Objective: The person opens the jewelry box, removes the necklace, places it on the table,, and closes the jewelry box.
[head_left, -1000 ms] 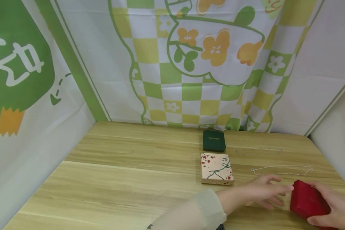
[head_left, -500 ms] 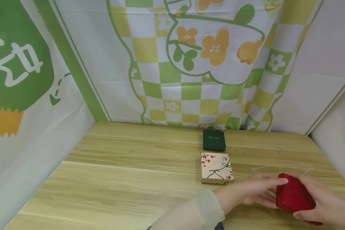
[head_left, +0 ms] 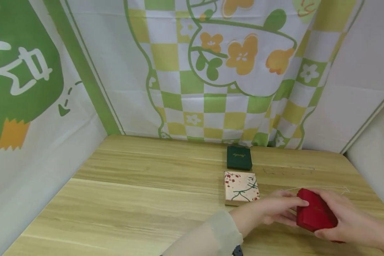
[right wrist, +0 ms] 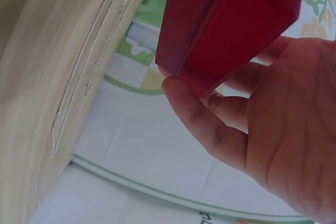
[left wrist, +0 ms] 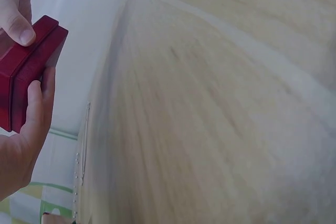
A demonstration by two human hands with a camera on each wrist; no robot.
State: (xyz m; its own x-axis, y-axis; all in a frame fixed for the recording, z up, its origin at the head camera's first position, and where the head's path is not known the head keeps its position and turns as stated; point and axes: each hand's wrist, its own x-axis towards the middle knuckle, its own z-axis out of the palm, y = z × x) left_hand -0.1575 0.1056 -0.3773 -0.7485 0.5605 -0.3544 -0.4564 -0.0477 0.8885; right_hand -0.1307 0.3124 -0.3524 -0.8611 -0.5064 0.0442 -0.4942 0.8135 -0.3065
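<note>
Above the right side of the table, both hands hold a red jewelry box tilted, with faint gold marking on its lid. My right hand grips its right side, fingers along the far edge and thumb at the near corner. From the left, my left hand has its thumb on the top edge and its fingers low against the side. In the left wrist view the lid seam of the red box runs round it, closed. Partly hidden behind the hands lies a thin silver necklace; a second fine chain lies beyond it.
A cream box with floral print sits left of the hands, close to the left forearm. Behind it is a dark green jewelry box. A patterned curtain hangs at the wooden table's back edge.
My right hand has brought the red box leftward to the left hand. The left hand, earlier reaching with spread fingers, now holds the box's left side.
</note>
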